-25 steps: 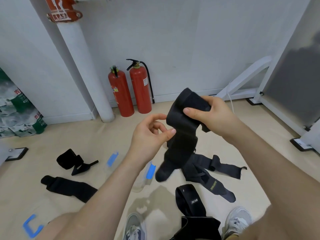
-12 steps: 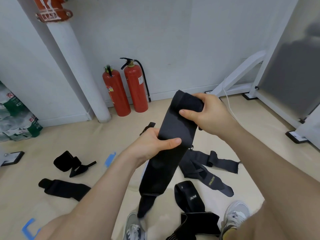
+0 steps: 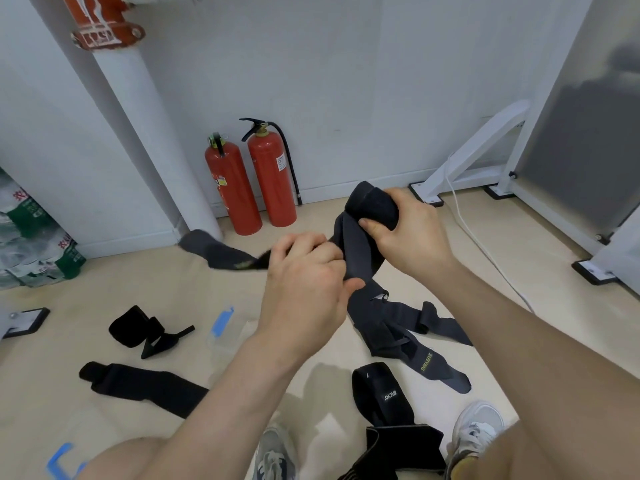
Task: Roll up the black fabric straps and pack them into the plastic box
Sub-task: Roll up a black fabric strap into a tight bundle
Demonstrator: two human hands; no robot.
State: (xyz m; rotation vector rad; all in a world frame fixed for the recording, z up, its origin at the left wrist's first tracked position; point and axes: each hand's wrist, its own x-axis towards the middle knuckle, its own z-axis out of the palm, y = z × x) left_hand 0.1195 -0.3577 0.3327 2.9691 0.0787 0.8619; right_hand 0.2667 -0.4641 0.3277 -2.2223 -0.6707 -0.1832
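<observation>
Lying loose on the floor before the fire extinguishers (image 3: 272, 181): several black straps (image 3: 145, 389), unmoved. In the air before the extinguishers, held strap (image 3: 360, 251): its tail, hanging straight down earlier, now flung left toward their base, blurred. Left hand (image 3: 308, 289): fingers curled round the strap's middle, as before. Right hand (image 3: 412, 233): clamped on its rolled end, unchanged. Plastic box (image 3: 225, 332): clear, blue-clipped, on the floor before the extinguishers, partly behind the left forearm.

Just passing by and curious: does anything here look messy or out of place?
Yes: black straps litter the floor: a flat strap at left, a half-rolled strap behind it, a tangled pile in the middle. The held strap trails a blurred tail sideways.
</observation>
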